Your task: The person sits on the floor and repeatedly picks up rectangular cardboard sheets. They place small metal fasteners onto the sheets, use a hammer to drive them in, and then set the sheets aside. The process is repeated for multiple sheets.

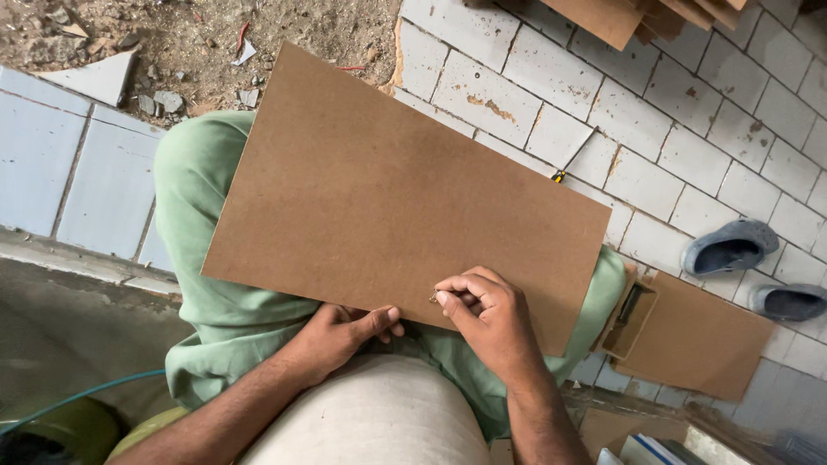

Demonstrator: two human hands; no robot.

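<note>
The brown board [388,198] is lying flat across the person's green-clad lap, its long axis slanting away to the right. The right hand [487,314] is curling closed on the board's near edge, pinching something small — too tiny to name. The left hand [345,331] is gripping that same edge from beneath, thumb showing. The board looks smooth, matte — stiff fibreboard.

Even, soft daylight, no glare. Brown board [405,194] evenly lit w/ faint shadow under its lower edge; right hand [491,314] casts a small soft shadow on it. Focus sharp at centre, slight softness & wide-angle stretch twd the corners. Lower-left corner dimmer.
</note>
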